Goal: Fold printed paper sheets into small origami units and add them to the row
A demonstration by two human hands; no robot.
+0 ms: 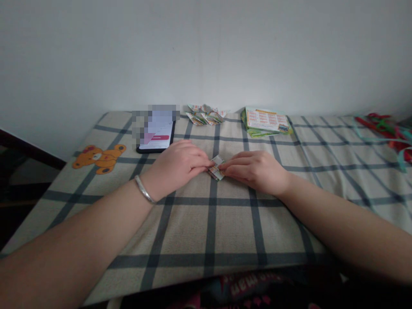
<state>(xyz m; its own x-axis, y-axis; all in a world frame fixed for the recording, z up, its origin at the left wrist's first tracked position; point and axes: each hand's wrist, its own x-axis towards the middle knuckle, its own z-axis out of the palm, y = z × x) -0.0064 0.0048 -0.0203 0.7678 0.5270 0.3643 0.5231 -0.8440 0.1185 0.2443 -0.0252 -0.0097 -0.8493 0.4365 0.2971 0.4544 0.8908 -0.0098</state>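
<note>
A small folded piece of printed paper (218, 166) lies near the middle of the checked cloth, with white, green and orange print on it. My left hand (182, 162), below a silver bangle, is closed with its fingertips on the paper's left edge. From the other side, my right hand (255, 171) pinches the right edge of the same paper. The fingertips cover part of both edges. Behind my hands, by the wall, sit several folded paper pieces (206, 115) in a small heap. To their right is a stack of printed cards (266, 120) with green edges.
A phone (157, 133) with a lit screen lies behind my left hand. An orange teddy bear cutout (99, 159) is at the left. Red and green ribbons (388, 128) lie at the far right. The checked tablecloth (189, 231) reaches the white wall (206, 51).
</note>
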